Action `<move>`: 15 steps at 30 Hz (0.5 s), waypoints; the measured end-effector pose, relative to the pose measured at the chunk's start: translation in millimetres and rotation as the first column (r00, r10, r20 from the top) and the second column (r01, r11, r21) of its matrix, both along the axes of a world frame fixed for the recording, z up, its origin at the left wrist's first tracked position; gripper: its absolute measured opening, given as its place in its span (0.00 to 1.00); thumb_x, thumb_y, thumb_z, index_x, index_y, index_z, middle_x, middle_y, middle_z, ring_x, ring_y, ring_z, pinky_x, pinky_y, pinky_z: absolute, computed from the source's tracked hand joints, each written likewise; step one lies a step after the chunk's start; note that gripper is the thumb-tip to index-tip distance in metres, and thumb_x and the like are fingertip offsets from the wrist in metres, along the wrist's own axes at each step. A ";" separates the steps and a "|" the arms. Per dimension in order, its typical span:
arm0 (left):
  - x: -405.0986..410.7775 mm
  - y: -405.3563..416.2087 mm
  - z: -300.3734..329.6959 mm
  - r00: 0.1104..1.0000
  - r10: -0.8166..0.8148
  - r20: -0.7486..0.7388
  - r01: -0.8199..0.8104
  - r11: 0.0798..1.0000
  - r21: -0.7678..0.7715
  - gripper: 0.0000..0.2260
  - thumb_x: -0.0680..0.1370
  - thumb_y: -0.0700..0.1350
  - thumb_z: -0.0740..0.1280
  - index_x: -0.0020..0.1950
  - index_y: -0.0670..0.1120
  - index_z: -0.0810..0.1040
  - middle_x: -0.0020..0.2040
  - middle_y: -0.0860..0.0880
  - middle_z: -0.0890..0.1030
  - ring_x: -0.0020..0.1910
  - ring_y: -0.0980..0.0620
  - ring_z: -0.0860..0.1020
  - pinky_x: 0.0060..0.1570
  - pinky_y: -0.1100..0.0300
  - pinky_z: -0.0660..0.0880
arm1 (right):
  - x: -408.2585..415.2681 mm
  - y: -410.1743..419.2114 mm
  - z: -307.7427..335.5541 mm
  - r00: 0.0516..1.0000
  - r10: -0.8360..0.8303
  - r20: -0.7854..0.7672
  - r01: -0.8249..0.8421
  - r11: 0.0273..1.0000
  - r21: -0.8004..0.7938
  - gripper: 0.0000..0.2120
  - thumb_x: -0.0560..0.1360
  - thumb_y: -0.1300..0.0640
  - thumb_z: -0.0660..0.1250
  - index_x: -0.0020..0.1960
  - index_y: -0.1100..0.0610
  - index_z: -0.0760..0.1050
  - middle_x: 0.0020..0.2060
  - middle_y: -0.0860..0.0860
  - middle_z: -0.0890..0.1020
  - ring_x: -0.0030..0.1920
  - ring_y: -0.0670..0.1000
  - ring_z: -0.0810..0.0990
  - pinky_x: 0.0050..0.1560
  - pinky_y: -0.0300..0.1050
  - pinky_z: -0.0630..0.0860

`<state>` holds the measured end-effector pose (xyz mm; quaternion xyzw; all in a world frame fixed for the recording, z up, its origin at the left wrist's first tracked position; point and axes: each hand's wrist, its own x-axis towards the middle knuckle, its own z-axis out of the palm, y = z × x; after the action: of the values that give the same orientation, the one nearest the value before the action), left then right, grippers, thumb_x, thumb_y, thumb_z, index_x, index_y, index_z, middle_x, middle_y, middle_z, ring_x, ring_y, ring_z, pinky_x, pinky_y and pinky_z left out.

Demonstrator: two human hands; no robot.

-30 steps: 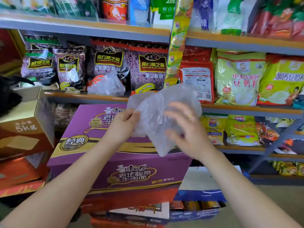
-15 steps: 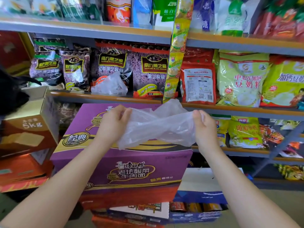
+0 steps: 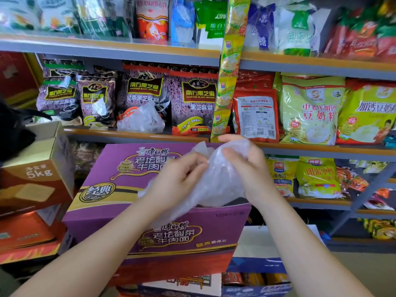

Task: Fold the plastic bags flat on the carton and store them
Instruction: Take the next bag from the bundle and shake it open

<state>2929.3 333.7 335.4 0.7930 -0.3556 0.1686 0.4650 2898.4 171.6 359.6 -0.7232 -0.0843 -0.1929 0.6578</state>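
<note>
Item: clear plastic bag (image 3: pixel 216 185), bunched and held in the air just above the purple carton (image 3: pixel 120 189); left hand (image 3: pixel 177 179) closed, pinching its near side, right hand (image 3: pixel 246 168) curled shut around its upper end. Handling note: the bag likely wants lowering onto the carton top, air pressed out, edges squared before each fold. Change: half a second earlier it was stretched wide between parted hands; now they meet. Other stock: second loose bag (image 3: pixel 141 121) on the shelf (image 3: pixel 102 133).

Packets are crowding the shelf (image 3: pixel 137 133) behind the purple carton (image 3: pixel 111 202); a brown box (image 3: pixel 36 179) is blocking the carton's left edge.
</note>
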 end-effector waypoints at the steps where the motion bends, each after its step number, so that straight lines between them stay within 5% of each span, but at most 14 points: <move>1: -5.0 0.3 4.7 0.992 -0.068 -0.105 0.056 0.992 -0.113 0.08 0.74 0.54 0.60 0.42 0.53 0.75 0.30 0.51 0.76 0.31 0.60 0.70 0.34 0.67 0.67 | -5.8 -3.4 4.6 0.992 0.121 0.018 -0.121 0.993 0.006 0.13 0.67 0.49 0.69 0.52 0.46 0.78 0.49 0.47 0.81 0.52 0.50 0.79 0.52 0.49 0.75; 5: -19.0 4.8 17.0 0.870 -0.351 -0.347 0.110 0.823 -0.557 0.09 0.76 0.46 0.60 0.37 0.53 0.75 0.32 0.55 0.76 0.30 0.58 0.72 0.31 0.65 0.69 | -20.6 -20.2 20.4 0.840 0.542 -0.010 -0.541 0.840 0.041 0.41 0.61 0.39 0.75 0.68 0.55 0.67 0.61 0.53 0.77 0.62 0.55 0.76 0.57 0.48 0.76; 7: -22.5 9.3 17.2 0.828 -0.372 -0.420 -0.006 0.743 -0.670 0.11 0.80 0.42 0.58 0.37 0.48 0.73 0.30 0.54 0.75 0.28 0.58 0.71 0.28 0.66 0.69 | -22.9 -20.4 21.8 0.838 0.534 -0.112 -0.540 0.841 -0.033 0.38 0.63 0.43 0.76 0.68 0.54 0.67 0.61 0.51 0.77 0.62 0.52 0.76 0.56 0.46 0.76; 9: -19.3 13.7 9.6 0.759 -0.314 -0.570 -0.099 0.810 -0.578 0.13 0.79 0.37 0.56 0.37 0.45 0.73 0.28 0.53 0.76 0.27 0.57 0.72 0.28 0.65 0.69 | -21.2 -17.9 16.3 0.887 0.411 -0.212 -0.442 0.887 -0.131 0.23 0.69 0.55 0.73 0.62 0.48 0.72 0.54 0.44 0.82 0.57 0.47 0.80 0.50 0.40 0.77; 11: -6.0 24.8 -16.0 0.654 -0.164 -0.739 -0.149 0.929 -0.339 0.16 0.77 0.37 0.59 0.31 0.46 0.77 0.26 0.53 0.78 0.30 0.53 0.74 0.32 0.62 0.71 | -20.0 -13.8 13.4 0.909 0.321 -0.266 -0.396 0.864 -0.310 0.18 0.73 0.62 0.68 0.60 0.46 0.74 0.53 0.41 0.82 0.56 0.45 0.80 0.54 0.41 0.77; 13: 9.0 30.5 -29.1 0.540 -0.031 -0.841 -0.187 0.970 -0.156 0.17 0.76 0.42 0.61 0.27 0.45 0.76 0.21 0.52 0.77 0.35 0.46 0.75 0.39 0.56 0.74 | -18.8 -8.9 15.5 0.917 0.261 -0.303 -0.390 0.748 -0.536 0.18 0.74 0.62 0.67 0.61 0.47 0.75 0.55 0.42 0.81 0.56 0.43 0.79 0.57 0.41 0.74; 15: 15.5 28.4 -24.7 0.611 0.029 -0.791 -0.121 0.991 -0.057 0.14 0.77 0.44 0.61 0.32 0.45 0.75 0.21 0.53 0.76 0.33 0.49 0.73 0.34 0.57 0.73 | -19.0 -1.7 17.5 0.911 0.223 -0.346 -0.408 0.612 -0.678 0.13 0.74 0.60 0.67 0.57 0.50 0.78 0.50 0.46 0.83 0.49 0.45 0.80 0.48 0.38 0.74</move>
<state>2944.9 362.1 310.7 0.7751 -0.0723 -0.1587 0.6073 2879.4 169.9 377.1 -0.9164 -0.2060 0.0614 0.3377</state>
